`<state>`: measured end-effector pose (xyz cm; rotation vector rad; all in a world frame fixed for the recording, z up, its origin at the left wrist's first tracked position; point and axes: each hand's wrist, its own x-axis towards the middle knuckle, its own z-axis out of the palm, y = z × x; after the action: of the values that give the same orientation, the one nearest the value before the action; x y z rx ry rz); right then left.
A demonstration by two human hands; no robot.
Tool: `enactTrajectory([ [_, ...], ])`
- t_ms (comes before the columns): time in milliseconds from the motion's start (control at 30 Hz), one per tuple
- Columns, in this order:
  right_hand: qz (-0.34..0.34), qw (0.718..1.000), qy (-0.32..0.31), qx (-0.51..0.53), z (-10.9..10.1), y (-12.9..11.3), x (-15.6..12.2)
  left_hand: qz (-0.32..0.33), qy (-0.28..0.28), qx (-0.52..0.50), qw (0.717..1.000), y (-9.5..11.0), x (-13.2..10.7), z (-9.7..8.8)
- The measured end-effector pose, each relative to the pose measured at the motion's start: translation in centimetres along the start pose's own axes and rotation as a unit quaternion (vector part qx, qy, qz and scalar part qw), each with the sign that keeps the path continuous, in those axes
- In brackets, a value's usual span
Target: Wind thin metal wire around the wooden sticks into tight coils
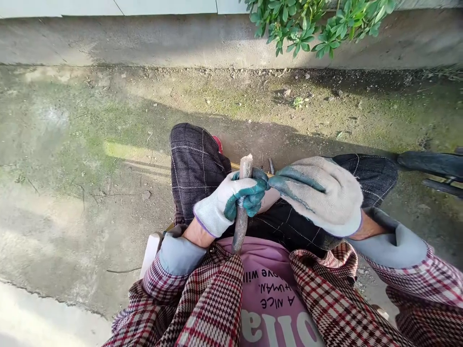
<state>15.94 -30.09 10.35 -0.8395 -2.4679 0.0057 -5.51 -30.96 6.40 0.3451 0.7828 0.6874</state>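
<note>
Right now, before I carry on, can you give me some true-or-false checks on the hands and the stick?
The left hand is closed around the stick. True.
The right hand grips the stick's lower end. False: its fingers point at the stick near its top.
Both hands are bare. False: both wear gloves.
A leafy plant shows at the top of the view. True.

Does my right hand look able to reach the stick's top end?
Probably yes: the right hand is beside the left hand gripping the stick, whose top end stands bare above the grip.
</note>
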Motion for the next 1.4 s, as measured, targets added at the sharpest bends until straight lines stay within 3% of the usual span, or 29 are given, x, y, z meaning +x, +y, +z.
enactTrajectory([
  [200,-0.042,0.999,-0.026,-0.015,-0.1,0.5,0.5,-0.008,-0.015,-0.004,1.0,-0.2,-0.7,0.5],
  [400,-0.031,0.996,-0.084,0.021,-0.6,0.8,0.9,-0.01,0.009,0.01,1.0,-0.2,-0.7,0.1],
  [633,0.059,0.976,-0.182,0.108,-1.3,0.8,1.7,0.009,0.043,0.041,0.998,0.0,-1.0,0.3],
  [767,0.131,0.978,-0.122,0.105,-1.6,-0.1,1.4,0.051,0.051,0.073,0.995,0.7,-1.2,0.4],
  [900,0.149,0.982,-0.075,0.085,-1.5,-0.7,0.9,0.089,0.056,0.094,0.99,0.8,-1.4,0.3],
  [1033,0.138,0.982,-0.094,0.087,-1.2,-1.0,1.1,0.128,0.075,0.129,0.98,0.6,-1.7,0.6],
  [1233,0.107,0.99,-0.062,0.063,-1.0,-1.1,1.2,0.153,0.106,0.179,0.966,0.5,-2.0,1.1],
  [1400,0.045,0.998,-0.043,0.017,-0.8,-1.2,1.1,0.161,0.085,0.182,0.966,0.7,-2.1,1.5],
])
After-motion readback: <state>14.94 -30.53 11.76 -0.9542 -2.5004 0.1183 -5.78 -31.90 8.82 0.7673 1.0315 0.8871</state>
